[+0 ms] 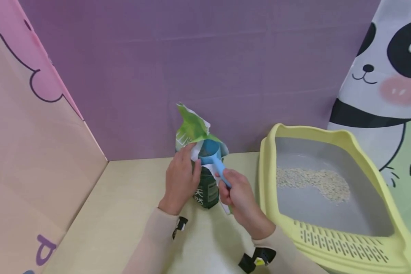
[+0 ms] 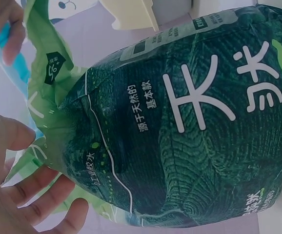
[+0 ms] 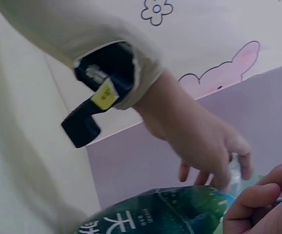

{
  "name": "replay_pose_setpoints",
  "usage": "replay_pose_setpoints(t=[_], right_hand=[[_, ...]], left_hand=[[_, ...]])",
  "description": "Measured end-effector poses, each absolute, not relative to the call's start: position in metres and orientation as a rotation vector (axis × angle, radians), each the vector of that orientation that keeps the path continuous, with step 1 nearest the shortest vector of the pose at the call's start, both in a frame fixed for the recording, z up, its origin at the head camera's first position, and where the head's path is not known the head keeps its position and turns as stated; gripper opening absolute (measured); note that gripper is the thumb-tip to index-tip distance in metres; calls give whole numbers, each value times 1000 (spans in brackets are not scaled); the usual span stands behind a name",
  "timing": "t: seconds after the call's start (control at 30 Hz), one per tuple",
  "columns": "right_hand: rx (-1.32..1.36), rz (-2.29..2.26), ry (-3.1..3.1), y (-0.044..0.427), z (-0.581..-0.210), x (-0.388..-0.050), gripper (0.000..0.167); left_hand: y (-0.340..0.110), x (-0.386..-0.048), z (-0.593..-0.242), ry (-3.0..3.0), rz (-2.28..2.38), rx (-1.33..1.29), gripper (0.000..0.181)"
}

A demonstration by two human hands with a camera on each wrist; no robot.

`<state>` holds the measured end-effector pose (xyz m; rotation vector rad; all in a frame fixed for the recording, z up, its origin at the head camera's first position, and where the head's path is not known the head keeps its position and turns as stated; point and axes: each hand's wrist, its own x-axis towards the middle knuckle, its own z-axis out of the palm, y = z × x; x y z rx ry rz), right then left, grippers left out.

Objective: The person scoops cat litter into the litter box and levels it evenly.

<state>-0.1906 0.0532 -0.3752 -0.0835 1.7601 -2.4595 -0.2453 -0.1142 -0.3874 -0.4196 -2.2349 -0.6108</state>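
Note:
A green plastic bag with white lettering stands upright, its torn top flaring open. My left hand holds the edge of the bag's mouth between thumb and fingers; in the left wrist view the fingers are spread along the light green top. With my right hand I grip the handle of a blue scoop. The scoop's cup sits in the bag's mouth, and what it contains is hard to make out. In the right wrist view, the right hand shows only partly, close to the bag.
On the right stands a yellow-rimmed litter box with a grey inside and a slotted front ledge. Pale litter pellets lie across its floor. A purple wall panel rises behind the light table, with a printed panel at either side.

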Motion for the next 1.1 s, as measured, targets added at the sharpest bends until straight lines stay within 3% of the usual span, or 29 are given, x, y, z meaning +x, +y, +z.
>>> replay_pose_setpoints(t=[0.6, 1.1], right_hand=[[-322, -2255, 1820, 111, -336, -186, 38], [-594, -2118, 2020, 182, -317, -189, 34]], left_hand=[[-113, -247, -393, -2218, -660, -470, 53], [-111, -248, -392, -2264, -668, -459, 61]])
